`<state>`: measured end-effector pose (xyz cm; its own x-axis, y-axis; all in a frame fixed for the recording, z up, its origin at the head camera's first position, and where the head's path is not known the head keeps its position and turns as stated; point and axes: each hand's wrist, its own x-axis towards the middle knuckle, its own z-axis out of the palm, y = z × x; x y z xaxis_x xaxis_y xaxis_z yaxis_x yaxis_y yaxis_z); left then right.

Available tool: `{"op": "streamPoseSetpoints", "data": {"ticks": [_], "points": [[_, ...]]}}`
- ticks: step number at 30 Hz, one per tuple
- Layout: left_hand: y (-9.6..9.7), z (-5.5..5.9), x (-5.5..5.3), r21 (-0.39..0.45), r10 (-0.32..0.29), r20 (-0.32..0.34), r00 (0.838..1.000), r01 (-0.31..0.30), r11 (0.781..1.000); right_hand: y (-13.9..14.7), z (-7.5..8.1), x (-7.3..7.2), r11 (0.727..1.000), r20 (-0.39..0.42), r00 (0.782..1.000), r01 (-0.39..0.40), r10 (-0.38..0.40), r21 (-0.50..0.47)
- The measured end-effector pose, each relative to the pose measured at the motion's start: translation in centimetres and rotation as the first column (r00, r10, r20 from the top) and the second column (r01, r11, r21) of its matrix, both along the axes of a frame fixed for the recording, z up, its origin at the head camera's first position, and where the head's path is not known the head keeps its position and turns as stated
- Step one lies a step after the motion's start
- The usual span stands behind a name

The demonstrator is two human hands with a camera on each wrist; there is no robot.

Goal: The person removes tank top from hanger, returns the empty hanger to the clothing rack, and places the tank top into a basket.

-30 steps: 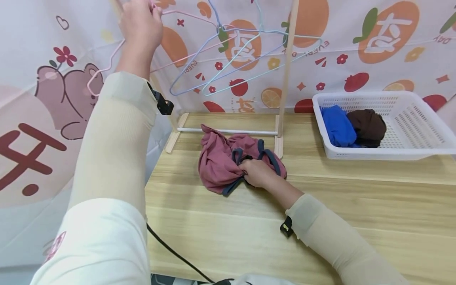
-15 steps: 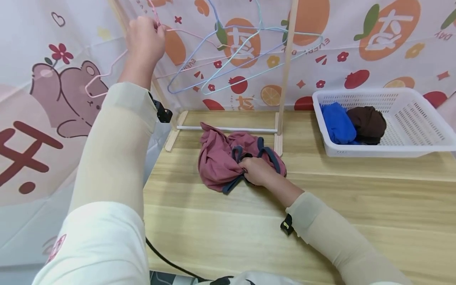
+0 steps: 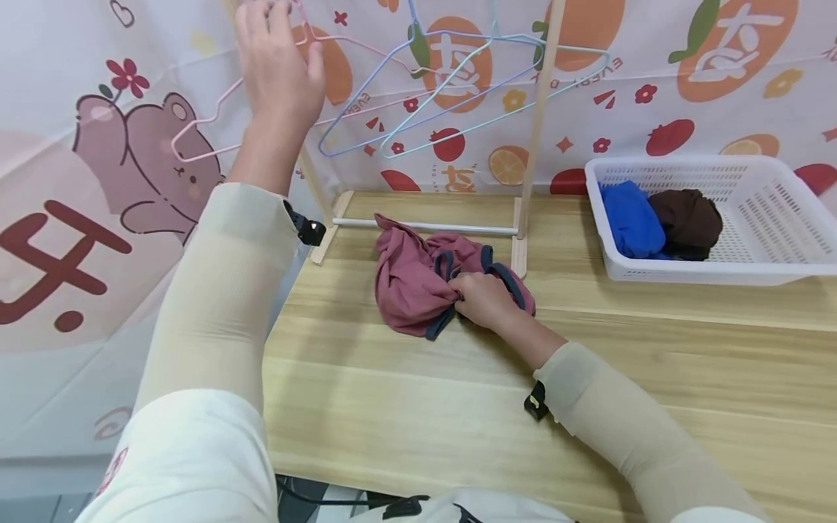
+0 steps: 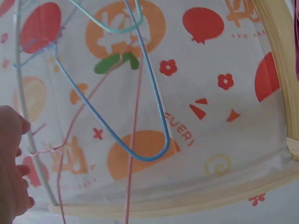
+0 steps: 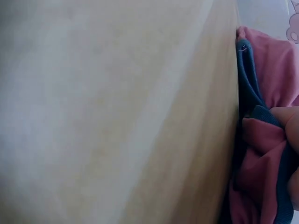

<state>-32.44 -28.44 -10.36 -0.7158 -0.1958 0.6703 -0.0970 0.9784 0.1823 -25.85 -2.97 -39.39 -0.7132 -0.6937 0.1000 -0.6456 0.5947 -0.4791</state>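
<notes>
My left hand (image 3: 277,73) is raised beside a pink clothes hanger (image 3: 225,91), fingers extended and thumb apart. In the left wrist view that hand (image 4: 11,168) shows at the left edge, near where the hanger hooks onto the white rod (image 4: 41,179). Low on the wooden table, my right hand (image 3: 484,299) grips a crumpled dusty-red garment (image 3: 408,280) with dark blue trim. The right wrist view shows the fingers (image 5: 290,126) pinching the garment's trimmed edge (image 5: 266,114). Its exact kind is hidden by the folds.
Blue (image 3: 366,91) and mint-green (image 3: 451,76) hangers hang on the wooden rack (image 3: 548,94) to the right of the pink one. A white basket (image 3: 706,272) at the right holds blue cloth (image 3: 631,221) and dark brown cloth (image 3: 686,221). A printed curtain (image 3: 608,131) backs the table.
My left hand has let go of the pink hanger, its fingers now spread from a grip; the hanger hangs from the rod. My right hand keeps its hold on the garment.
</notes>
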Motion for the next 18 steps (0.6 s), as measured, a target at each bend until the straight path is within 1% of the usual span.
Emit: {"op": "streamPoseSetpoints", "data": {"ticks": [1, 2, 3, 5, 7, 8, 9, 10, 11, 12, 13, 14, 16, 18], "points": [[0.1, -0.2, 0.5, 0.000, -0.041, -0.080, 0.996, 0.041, 0.999, 0.1, 0.0, -0.1, 1.000, 0.007, 1.000, 0.002, -0.002, -0.019], [0.3, -0.4, 1.0, 0.001, -0.077, -0.153, 0.985, 0.078, 0.997, 0.3, 0.2, -0.1, 0.999, 0.022, 1.000, 0.004, -0.004, -0.039], [0.4, -0.6, 1.7, -0.008, -0.117, -0.230, 0.966, 0.119, 0.993, 0.5, 0.3, -0.2, 0.998, 0.043, 0.999, 0.007, -0.004, -0.062], [0.6, -1.5, 3.0, -0.026, -0.177, -0.369, 0.912, 0.181, 0.983, 1.0, 0.4, -0.4, 0.994, 0.091, 0.996, 0.008, 0.002, -0.110], [0.8, -2.7, 4.5, -0.022, -0.221, -0.481, 0.849, 0.240, 0.970, 1.6, 0.5, -0.6, 0.987, 0.157, 0.988, 0.025, 0.000, -0.159], [0.9, -3.4, 5.3, -0.004, -0.225, -0.514, 0.828, 0.260, 0.966, 1.9, 0.7, -0.7, 0.981, 0.192, 0.981, 0.037, 0.000, -0.191], [0.9, -4.2, 6.0, 0.008, -0.232, -0.548, 0.804, 0.282, 0.959, 2.2, 0.8, -0.9, 0.972, 0.229, 0.973, 0.055, -0.002, -0.226], [0.9, -5.1, 6.8, 0.024, -0.240, -0.573, 0.783, 0.309, 0.951, 2.6, 0.9, -1.0, 0.961, 0.267, 0.964, 0.083, -0.010, -0.263], [1.1, -6.0, 7.4, 0.038, -0.252, -0.590, 0.767, 0.338, 0.940, 3.0, 1.1, -1.1, 0.945, 0.312, 0.950, 0.117, -0.017, -0.305], [1.2, -7.0, 8.0, 0.035, -0.274, -0.607, 0.746, 0.370, 0.928, 3.4, 1.2, -1.3, 0.924, 0.351, 0.936, 0.157, -0.027, -0.349], [1.5, -8.0, 8.4, 0.033, -0.291, -0.614, 0.734, 0.392, 0.919, 3.8, 1.4, -1.4, 0.898, 0.387, 0.921, 0.201, -0.038, -0.391], [1.7, -8.9, 8.9, 0.035, -0.305, -0.613, 0.729, 0.410, 0.911, 4.2, 1.5, -1.6, 0.869, 0.411, 0.911, 0.238, -0.045, -0.433], [2.5, -10.9, 9.6, 0.041, -0.340, -0.599, 0.725, 0.452, 0.891, 5.0, 1.9, -1.7, 0.800, 0.482, 0.874, 0.337, -0.069, -0.497], [3.3, -12.7, 10.1, 0.044, -0.369, -0.581, 0.725, 0.481, 0.876, 5.6, 2.2, -1.8, 0.725, 0.552, 0.830, 0.428, -0.079, -0.539]]}}
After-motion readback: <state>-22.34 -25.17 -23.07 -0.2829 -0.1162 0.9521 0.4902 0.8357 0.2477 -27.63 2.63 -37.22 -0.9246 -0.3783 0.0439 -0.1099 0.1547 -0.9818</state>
